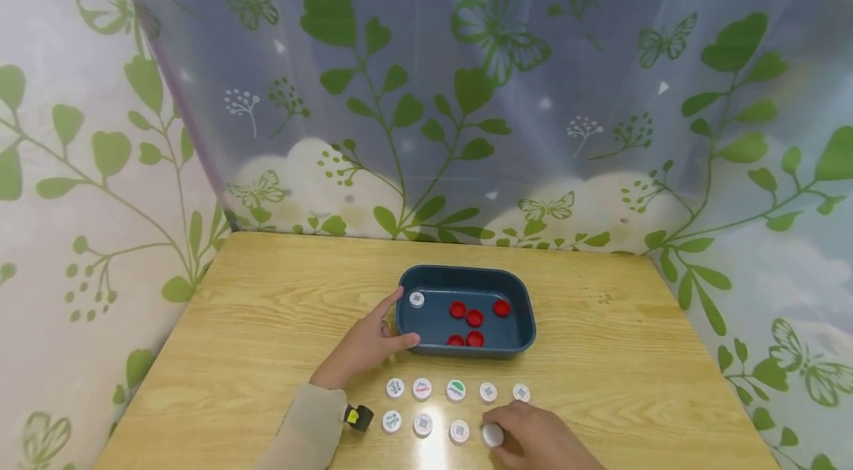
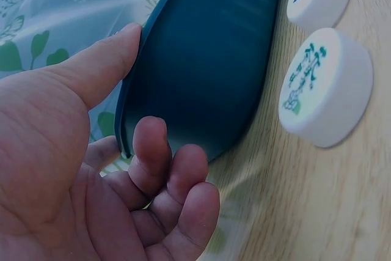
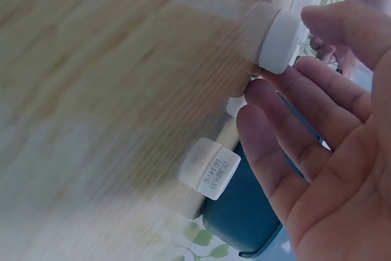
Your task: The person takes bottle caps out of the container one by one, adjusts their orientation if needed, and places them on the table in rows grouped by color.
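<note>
At the left end of a dark blue rectangular tray (image 1: 466, 351), my left hand (image 1: 366, 344) grips the rim, thumb on the near side and index finger on the far side. The other fingers curl loosely outside the wall in the left wrist view. My right hand (image 1: 540, 433) pinches a plain-looking white bottle cap (image 1: 493, 435) at the right end of the near row, close over the table. In the right wrist view, thumb and fingertips sit at opposite edges of that cap. Inside the tray lie one white cap (image 1: 416, 299) and several red caps (image 1: 474, 318).
Two rows of white caps with printed tops, among them one with a green print (image 1: 456, 390), lie on the wooden table (image 1: 280, 285) in front of the tray. Patterned curtains (image 1: 413, 122) with leaves and butterflies enclose the table's back and sides.
</note>
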`<state>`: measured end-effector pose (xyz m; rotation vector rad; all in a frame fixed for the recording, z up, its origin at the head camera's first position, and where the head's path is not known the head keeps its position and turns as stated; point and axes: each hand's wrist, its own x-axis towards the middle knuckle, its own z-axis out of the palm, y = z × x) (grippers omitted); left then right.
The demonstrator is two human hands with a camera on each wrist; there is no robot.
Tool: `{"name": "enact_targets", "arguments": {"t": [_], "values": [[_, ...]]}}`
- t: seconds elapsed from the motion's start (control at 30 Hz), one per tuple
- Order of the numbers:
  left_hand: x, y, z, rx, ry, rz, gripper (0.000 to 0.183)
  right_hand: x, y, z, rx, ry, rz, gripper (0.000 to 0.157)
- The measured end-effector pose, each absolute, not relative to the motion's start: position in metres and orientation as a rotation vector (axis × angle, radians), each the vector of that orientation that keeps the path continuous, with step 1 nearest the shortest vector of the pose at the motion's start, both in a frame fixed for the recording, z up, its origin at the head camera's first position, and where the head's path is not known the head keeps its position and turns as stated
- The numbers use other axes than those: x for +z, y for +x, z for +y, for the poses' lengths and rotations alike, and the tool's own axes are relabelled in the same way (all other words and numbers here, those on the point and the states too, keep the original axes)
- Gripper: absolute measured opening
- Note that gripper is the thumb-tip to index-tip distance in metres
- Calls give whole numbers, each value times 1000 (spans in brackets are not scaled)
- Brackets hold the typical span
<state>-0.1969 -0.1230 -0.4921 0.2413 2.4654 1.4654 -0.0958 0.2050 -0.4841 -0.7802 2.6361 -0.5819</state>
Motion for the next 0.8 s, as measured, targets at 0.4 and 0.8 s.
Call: {"name": "enact_targets", "arguments": {"t": [0.4, 0.8], "values": [[-495, -197, -125, 1456, 267, 2466, 98, -468, -106, 203, -496, -997, 2728, 20], [-498, -199, -125, 1474, 289, 2464, 98, -394, -222, 163, -286, -1413, 3057, 17]]}}
